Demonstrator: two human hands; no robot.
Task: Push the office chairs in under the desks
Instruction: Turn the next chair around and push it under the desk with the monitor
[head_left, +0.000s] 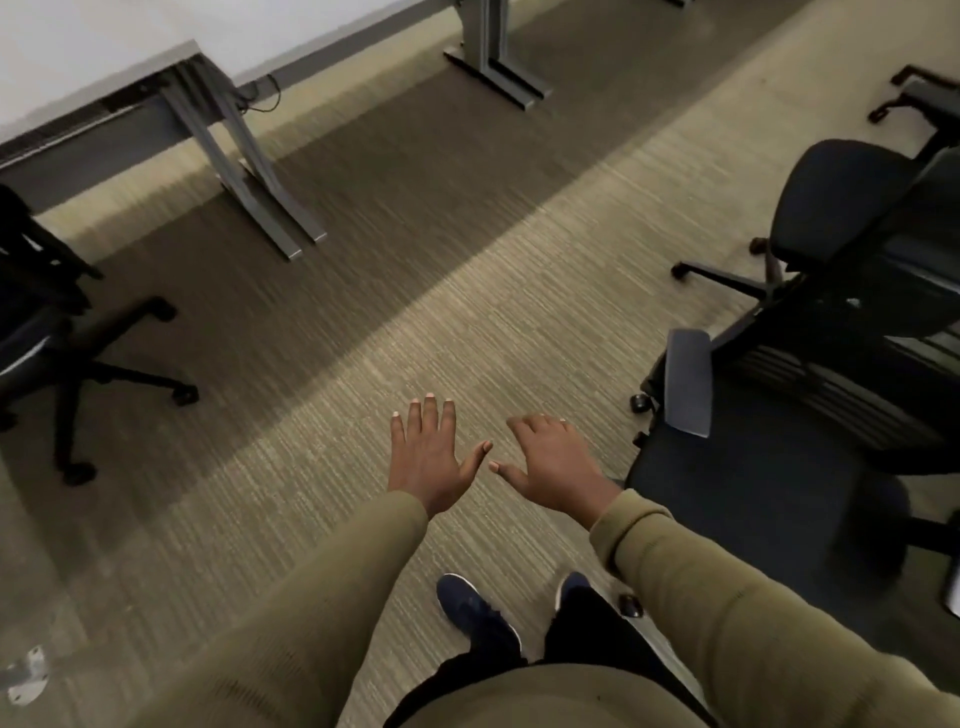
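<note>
Left hand: your left hand (428, 460) hangs flat over bare carpet (363, 322), fingers spread, gripping nothing.
Right hand: your right hand (553, 467) is loosely spread and empty too, just beside the near chair (748, 493), not touching it.
Chairs: that near chair and the second chair (852, 208) behind it stand out in the aisle at your right; a third chair (47, 332) sits at the left by the desk (104, 73).
Why: both palms face down, likely readying you to take the closest seat and roll it toward the desk.
</note>
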